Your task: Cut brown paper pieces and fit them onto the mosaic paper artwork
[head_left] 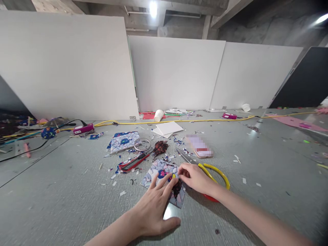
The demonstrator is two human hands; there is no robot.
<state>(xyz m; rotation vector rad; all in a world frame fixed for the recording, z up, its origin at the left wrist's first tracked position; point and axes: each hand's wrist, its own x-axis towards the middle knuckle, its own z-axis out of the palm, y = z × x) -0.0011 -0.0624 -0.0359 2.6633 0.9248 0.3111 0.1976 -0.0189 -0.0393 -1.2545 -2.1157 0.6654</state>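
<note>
A square panel with a pale mosaic-like pattern lies tilted on the table, with blue, pink and yellow patches and a dark red-black piece near its right corner. My left hand rests over its front part, fingers spread and fingertips pressing on it. At the panel's right edge, my right hand has its fingers curled in a pinch; whatever is between them is hidden. Scissors with yellow handles lie partly beneath my right hand, blades pointing away. Something red shows under my right wrist.
Beyond the panel lie a red box cutter, a ring-shaped roll, a dark crumpled scrap, another patterned panel, white cards and a phone. A yellow cable crosses before white partitions. Scraps litter the table.
</note>
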